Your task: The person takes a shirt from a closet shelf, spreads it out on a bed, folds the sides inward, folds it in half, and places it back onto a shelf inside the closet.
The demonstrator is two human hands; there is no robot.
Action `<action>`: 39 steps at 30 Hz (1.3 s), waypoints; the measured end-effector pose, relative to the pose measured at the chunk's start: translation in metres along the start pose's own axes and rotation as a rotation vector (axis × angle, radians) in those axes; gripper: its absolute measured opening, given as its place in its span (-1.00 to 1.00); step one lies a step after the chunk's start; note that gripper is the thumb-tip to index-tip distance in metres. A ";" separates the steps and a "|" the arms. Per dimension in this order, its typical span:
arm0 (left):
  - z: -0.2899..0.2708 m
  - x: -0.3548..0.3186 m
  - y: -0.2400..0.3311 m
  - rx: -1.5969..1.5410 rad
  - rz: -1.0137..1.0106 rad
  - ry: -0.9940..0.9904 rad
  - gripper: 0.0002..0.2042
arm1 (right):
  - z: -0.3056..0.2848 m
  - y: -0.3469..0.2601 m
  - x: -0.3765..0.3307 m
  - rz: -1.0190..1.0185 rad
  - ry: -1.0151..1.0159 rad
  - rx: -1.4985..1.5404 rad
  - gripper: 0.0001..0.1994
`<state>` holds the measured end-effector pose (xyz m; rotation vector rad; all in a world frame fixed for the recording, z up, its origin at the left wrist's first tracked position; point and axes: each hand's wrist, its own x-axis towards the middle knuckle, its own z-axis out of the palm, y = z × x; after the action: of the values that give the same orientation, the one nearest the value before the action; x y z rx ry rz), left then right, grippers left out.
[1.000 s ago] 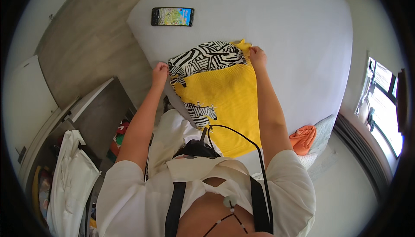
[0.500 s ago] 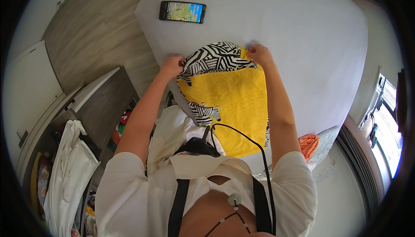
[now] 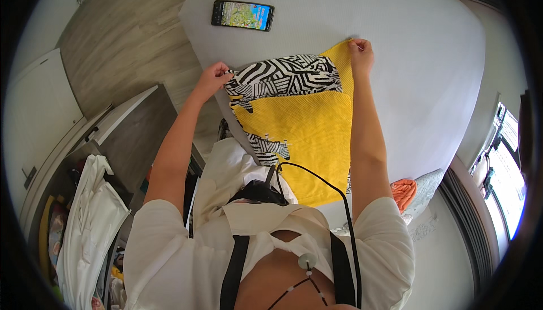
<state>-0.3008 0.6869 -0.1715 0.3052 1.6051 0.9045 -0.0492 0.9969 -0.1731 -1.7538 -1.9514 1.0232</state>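
Both arms are lying bare and well apart in front of the torso, the elbows only slightly bending. The left forearm [image 3: 185, 123] is slanting inward, and its hand, the left hand [image 3: 214, 77], is pointing toward the right with thumb and fingertips pinching together. The right forearm [image 3: 369, 117] is running almost straight ahead; the right hand [image 3: 362, 56] is standing a little farther from the body, its fingers curling inward, the thumb and forefinger pinching toward the left.
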 end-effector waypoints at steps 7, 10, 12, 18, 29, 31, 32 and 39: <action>-0.007 0.002 -0.009 0.050 -0.070 0.052 -0.89 | -0.003 -0.024 -0.057 0.011 -0.354 -0.481 -0.79; -0.007 0.005 -0.009 0.106 -0.115 0.132 -0.90 | -0.001 -0.001 -0.058 0.054 -0.476 -0.384 -0.76; -0.008 0.009 -0.011 0.224 -0.080 0.228 -0.90 | -0.001 0.026 -0.047 0.062 -0.320 -0.212 -0.83; -0.020 0.017 -0.031 0.432 -0.015 0.441 -0.89 | -0.032 0.000 -0.014 -0.052 -0.085 -0.142 -0.92; -0.008 0.015 -0.027 0.582 0.123 0.435 -0.86 | -0.011 0.018 -0.007 -0.053 -0.208 -0.385 -0.82; -0.003 0.008 -0.014 0.605 0.148 0.379 -0.83 | -0.014 0.017 -0.004 -0.084 -0.157 -0.396 -0.83; -0.001 0.006 -0.008 0.618 0.161 0.352 -0.81 | -0.015 0.018 -0.002 -0.140 -0.104 -0.395 -0.82; 0.006 0.019 -0.002 0.680 0.030 0.304 -0.83 | -0.013 0.005 0.015 0.008 -0.284 -0.376 -0.84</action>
<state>-0.2994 0.7007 -0.1864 0.6877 2.1721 0.4075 -0.0398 1.0148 -0.1709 -1.8875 -2.4481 1.0040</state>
